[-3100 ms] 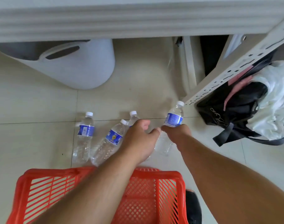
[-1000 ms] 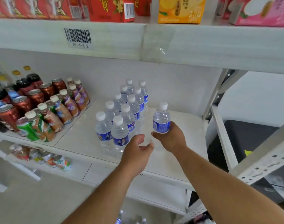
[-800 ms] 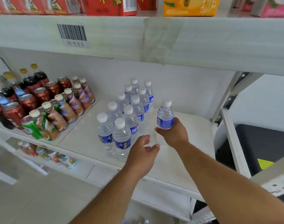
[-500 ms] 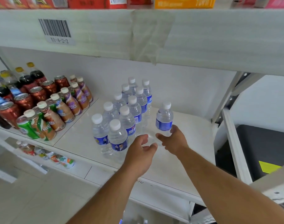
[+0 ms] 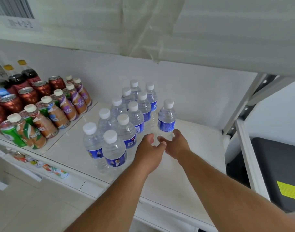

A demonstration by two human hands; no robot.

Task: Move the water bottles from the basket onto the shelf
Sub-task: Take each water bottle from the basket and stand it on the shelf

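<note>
At the far left of your shelf (image 5: 202, 144) stand dark soda bottles (image 5: 27, 72), red cans (image 5: 27, 96) and Nescafe bottles (image 5: 66, 106), packed in rows, with a green can (image 5: 11, 133) at the front edge. At the middle, the stocked water bottles (image 5: 120, 121) stand upright in two rows running front to back. Your left hand (image 5: 150, 152) sits just right of them, fingers loosely curled, holding nothing. Your right hand (image 5: 176, 144) touches the base of the single water bottle (image 5: 166, 121), thumb and fingers curved around its lower part. That bottle stands upright on the shelf, just beside the right row. A grey upright post (image 5: 242, 104) bounds the shelf at the right.
</note>
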